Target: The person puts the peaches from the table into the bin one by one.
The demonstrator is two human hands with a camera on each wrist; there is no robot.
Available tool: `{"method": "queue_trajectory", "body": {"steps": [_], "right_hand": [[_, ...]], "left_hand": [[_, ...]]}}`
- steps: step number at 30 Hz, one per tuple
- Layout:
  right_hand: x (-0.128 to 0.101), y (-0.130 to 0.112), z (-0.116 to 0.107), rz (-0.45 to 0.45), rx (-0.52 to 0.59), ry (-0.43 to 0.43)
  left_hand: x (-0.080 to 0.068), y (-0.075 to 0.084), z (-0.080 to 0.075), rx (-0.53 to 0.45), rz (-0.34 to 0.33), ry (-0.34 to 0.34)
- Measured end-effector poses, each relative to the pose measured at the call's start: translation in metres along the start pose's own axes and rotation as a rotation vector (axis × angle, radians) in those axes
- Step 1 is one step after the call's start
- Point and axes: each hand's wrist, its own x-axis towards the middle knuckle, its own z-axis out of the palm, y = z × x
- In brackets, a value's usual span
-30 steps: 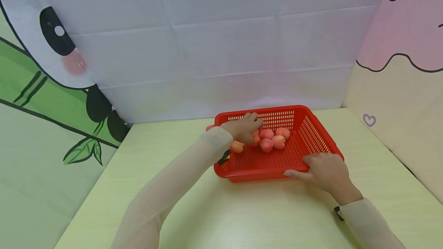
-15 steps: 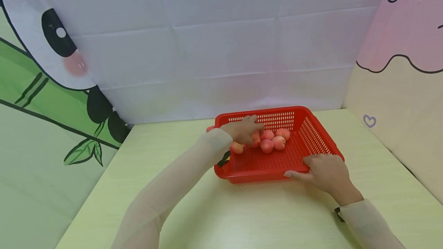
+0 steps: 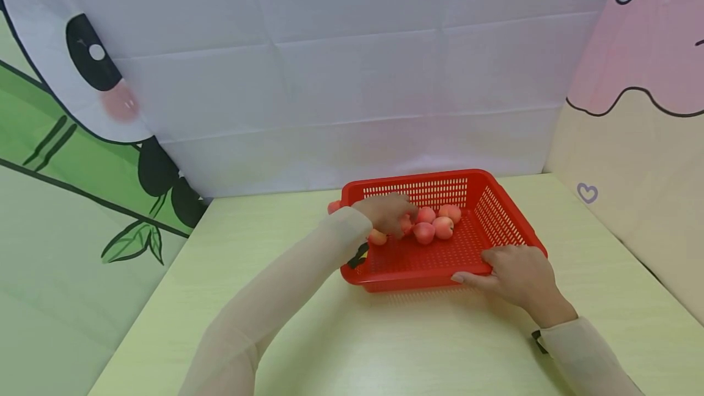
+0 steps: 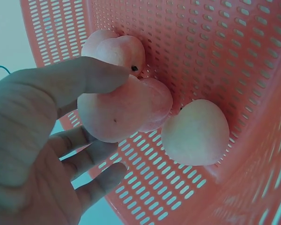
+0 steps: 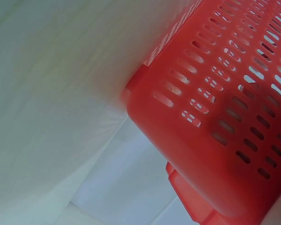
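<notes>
A red plastic basket (image 3: pixel 434 277) stands on the table with several small pinkish apples (image 3: pixel 424 233) inside it. In the basket's left part, my left hand (image 3: pixel 387 211) reaches down among the fruit. The left wrist view shows the left hand (image 4: pixel 42 136) with its thumb lying on an apple (image 4: pixel 114 110); the index fingertip is hidden behind that fruit, and the other fingers are bent loosely below. A paler apple (image 4: pixel 196 133) lies beside it. My right hand (image 3: pixel 519 274) grips the basket's rim at the near right corner. Only a sliver of that hand shows in the right wrist view.
A reddish fruit (image 3: pixel 333 206) shows just beyond the basket's left wall. Behind the table (image 3: pixel 264 225) hangs a pale cloth backdrop (image 3: pixel 352 78), with printed cloth on both sides.
My left hand has lowered slightly and its fingers have bent further down among the apples. The right hand and the basket have stayed in place.
</notes>
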Motion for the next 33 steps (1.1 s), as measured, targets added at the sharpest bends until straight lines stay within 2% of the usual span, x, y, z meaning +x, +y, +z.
{"method": "queue_trajectory", "body": {"steps": [5,11,13,17,26,33], "right_hand": [[0.0,0.0,0.001,-0.003,0.0,0.007],[0.0,0.0,0.001,-0.002,0.0,0.007],[0.0,0.0,0.001,0.0,0.002,0.003],[0.0,0.0,0.001,0.003,0.004,-0.005],[0.0,0.0,0.0,-0.006,-0.007,-0.001],[0.0,0.0,0.001,-0.007,-0.005,0.004]], "left_hand": [[-0.002,0.0,0.002,-0.036,-0.034,-0.003],[-0.002,0.002,0.005,-0.15,-0.032,-0.038],[-0.004,0.003,0.007,-0.205,-0.046,-0.051],[-0.007,0.007,0.009,-0.245,-0.075,-0.058],[-0.008,0.008,0.009,-0.236,-0.105,-0.059],[-0.012,0.011,0.01,-0.309,-0.162,-0.076]]}}
